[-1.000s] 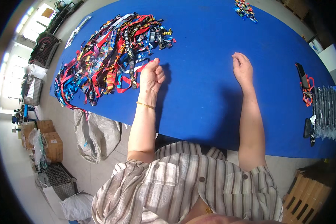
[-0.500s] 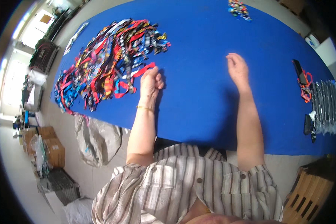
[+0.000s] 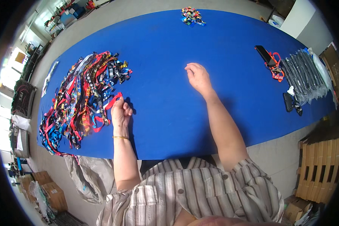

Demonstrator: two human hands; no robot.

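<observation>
A big heap of printed, multicoloured lanyards (image 3: 81, 94) spreads over the left side of the blue table (image 3: 162, 116). At the heap's right edge, my left hand (image 3: 121, 113) is closed on the end of a red lanyard (image 3: 115, 100), pinched between thumb and forefinger. The rest of that strap trails back into the heap. My right hand (image 3: 198, 78) hovers above or rests near the table's middle, palm down, with fingers curled together. Nothing shows in it. Its nearest thing is the bare table surface.
A smaller pile of colourful pieces (image 3: 192, 16) lies at the far edge. On the right are a plastic-wrapped grey stack (image 3: 305, 75), a black flat object (image 3: 265, 55), an orange-red looped strap (image 3: 277, 71) and a small black item (image 3: 288, 101). A pale sack (image 3: 88, 177) hangs below the left edge.
The view has turned to the right and taken in more of the table's right side. My left hand keeps its hold on the red lanyard; my right hand stays over the table with fingers curled.
</observation>
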